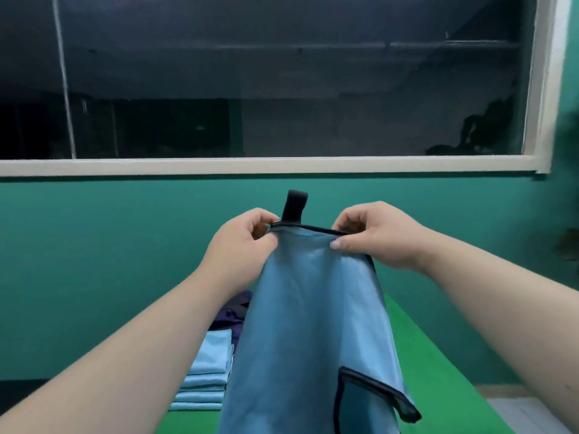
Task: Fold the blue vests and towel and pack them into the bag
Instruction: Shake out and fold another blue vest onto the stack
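I hold a light blue cloth with dark trim (313,324) up in front of me. It hangs down toward the green table (438,371). My left hand (241,245) pinches its top edge at the left, beside a black loop (294,205) that sticks up. My right hand (372,236) pinches the same edge at the right. A stack of folded light blue pieces (208,371) lies on the table at the lower left. Behind the stack, a dark navy item (235,311) is partly hidden by the hanging cloth.
A teal wall (125,245) rises behind the table, with a wide dark window (282,89) above it. Pale floor (532,415) shows past the table's right edge.
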`<state>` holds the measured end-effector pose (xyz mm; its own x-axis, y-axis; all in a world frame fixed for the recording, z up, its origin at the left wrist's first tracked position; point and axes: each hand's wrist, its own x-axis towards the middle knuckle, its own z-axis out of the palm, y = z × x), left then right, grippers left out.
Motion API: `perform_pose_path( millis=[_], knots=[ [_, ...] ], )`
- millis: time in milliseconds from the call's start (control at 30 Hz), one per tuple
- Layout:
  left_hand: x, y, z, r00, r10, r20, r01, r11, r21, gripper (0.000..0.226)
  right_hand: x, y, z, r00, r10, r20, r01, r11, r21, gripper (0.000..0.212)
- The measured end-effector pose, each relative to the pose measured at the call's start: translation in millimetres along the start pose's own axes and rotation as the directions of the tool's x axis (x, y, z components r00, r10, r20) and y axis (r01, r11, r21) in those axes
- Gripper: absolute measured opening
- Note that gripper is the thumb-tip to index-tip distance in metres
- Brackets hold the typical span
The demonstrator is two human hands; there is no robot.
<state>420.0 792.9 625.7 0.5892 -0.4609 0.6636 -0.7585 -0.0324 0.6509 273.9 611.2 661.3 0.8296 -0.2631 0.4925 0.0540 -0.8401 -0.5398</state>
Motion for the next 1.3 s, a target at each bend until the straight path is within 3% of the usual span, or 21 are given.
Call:
perform_pose_path(
  millis=[133, 267, 467, 633, 733, 867, 1067, 1300],
  knots=[
    [-8, 12, -3, 0.995, -0.058, -0.080, 0.069, 0.987, 0.144, 0.019, -8, -25, 3, 0.996, 0.072, -0.062, -0.069, 0.997, 0.040, 0.009],
    [-45, 12, 3, 0.987, -0.095, -0.131, 0.111, 0.987, 0.117, 0.051, -21, -39, 8, 0.991, 0.116, -0.074, -0.112, 0.992, 0.059, 0.008],
    [-87, 9, 5, 1.000, 0.023, -0.012, -0.023, 0.999, 0.049, 0.065, -40, -52, 12, 0.999, 0.004, 0.039, -0.001, 0.997, -0.077, 0.010],
    [-93, 9, 1, 0.969, 0.241, 0.047, -0.245, 0.946, 0.214, 0.078, -49, -53, 13, 0.995, -0.030, 0.093, 0.044, 0.986, -0.159, 0.013],
    [-89, 10, 5, 0.926, 0.374, 0.056, -0.369, 0.861, 0.351, 0.055, -54, -52, 17, 0.995, -0.025, 0.098, 0.044, 0.980, -0.192, 0.014],
    [-87, 8, 8, 0.937, 0.345, 0.061, -0.335, 0.830, 0.446, 0.025, -59, -49, 22, 0.995, -0.024, 0.098, 0.043, 0.980, -0.197, 0.015],
    [-85, 8, 3, 0.959, 0.282, 0.034, -0.258, 0.814, 0.521, 0.023, -67, -36, 27, 0.994, 0.022, 0.104, -0.004, 0.985, -0.173, 0.040],
    [-90, 12, -8, 0.975, 0.212, 0.060, -0.202, 0.749, 0.631, 0.011, -83, -11, 30, 0.970, 0.130, 0.206, -0.100, 0.984, -0.147, 0.040]
  ],
)
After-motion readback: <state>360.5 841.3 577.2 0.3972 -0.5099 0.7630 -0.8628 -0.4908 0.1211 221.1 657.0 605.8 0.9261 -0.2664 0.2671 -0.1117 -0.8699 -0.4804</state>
